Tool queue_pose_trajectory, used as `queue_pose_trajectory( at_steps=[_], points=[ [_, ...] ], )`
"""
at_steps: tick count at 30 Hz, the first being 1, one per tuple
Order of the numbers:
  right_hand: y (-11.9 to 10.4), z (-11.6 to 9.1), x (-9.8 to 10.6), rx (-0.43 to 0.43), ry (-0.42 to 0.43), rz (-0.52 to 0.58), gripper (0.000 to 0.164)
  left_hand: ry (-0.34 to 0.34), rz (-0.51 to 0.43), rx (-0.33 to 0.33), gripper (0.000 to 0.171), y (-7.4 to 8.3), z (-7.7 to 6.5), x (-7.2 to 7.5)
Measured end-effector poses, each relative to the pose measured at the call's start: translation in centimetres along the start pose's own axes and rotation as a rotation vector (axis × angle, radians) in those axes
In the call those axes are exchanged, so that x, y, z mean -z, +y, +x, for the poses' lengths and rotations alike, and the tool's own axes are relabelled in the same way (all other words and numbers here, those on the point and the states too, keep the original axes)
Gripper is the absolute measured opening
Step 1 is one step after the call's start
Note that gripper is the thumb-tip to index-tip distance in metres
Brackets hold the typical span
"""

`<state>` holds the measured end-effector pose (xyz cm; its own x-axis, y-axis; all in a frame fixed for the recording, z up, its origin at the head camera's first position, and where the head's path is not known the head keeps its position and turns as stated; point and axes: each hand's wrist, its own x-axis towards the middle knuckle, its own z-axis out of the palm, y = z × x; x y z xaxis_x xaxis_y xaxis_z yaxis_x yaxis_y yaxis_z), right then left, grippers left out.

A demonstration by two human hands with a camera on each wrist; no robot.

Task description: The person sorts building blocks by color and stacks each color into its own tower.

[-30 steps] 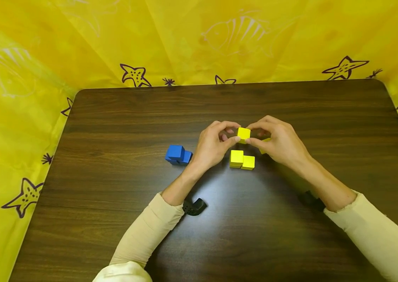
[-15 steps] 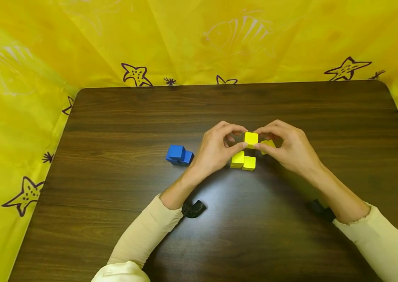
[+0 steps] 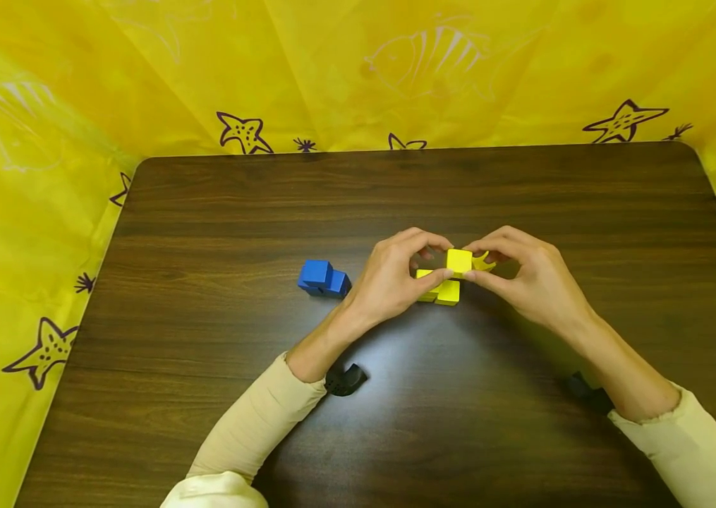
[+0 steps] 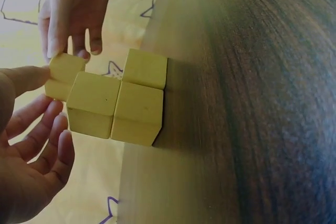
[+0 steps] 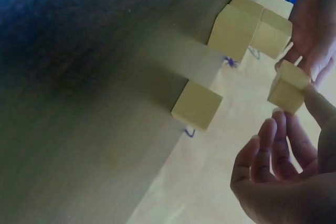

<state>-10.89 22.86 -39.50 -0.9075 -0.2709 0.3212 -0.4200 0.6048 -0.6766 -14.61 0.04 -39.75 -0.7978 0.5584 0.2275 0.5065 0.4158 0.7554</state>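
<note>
A yellow cube (image 3: 459, 262) is held up between both hands. My left hand (image 3: 392, 275) pinches its left side with thumb and fingertips, while my right hand (image 3: 535, 286) pinches it from the right. Just below in the head view are three yellow cubes (image 3: 448, 293), two stacked and one beside them, partly covered by my left thumb. In the left wrist view, the held cube (image 4: 65, 69) appears above the level of the stacked cubes (image 4: 93, 103). A separate yellow cube (image 5: 197, 106) sits on the table, mostly behind my right fingers in the head view.
To the left of my left hand stands a group of blue cubes (image 3: 319, 277), one raised on the others. Black curved wrist pieces (image 3: 346, 379) show under the forearms. The dark wooden table (image 3: 218, 212) is bordered by yellow patterned cloth (image 3: 332, 70).
Both hands have shifted right and nearer to me with the pinched yellow cube, which now overlaps the separate cube's left part in the head view. The blue cubes stay put.
</note>
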Motion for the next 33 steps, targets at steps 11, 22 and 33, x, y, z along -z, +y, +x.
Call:
queue_pose_trajectory(
  at_steps=[11,22,33],
  points=[
    [0.1,-1.0,0.0,0.014,-0.009,0.015,0.036,-0.035,-0.001,-0.088,0.031,-0.2,-0.3,-0.3],
    [0.3,-1.9,-0.7,0.006,-0.022,0.019,0.038,-0.063,0.019,-0.052,0.031,-0.5,-1.0,-0.9],
    [0.7,-2.2,-1.2,0.006,-0.045,0.011,0.037,-0.064,0.014,-0.052,0.031,-0.7,-1.4,-1.2]
  ],
)
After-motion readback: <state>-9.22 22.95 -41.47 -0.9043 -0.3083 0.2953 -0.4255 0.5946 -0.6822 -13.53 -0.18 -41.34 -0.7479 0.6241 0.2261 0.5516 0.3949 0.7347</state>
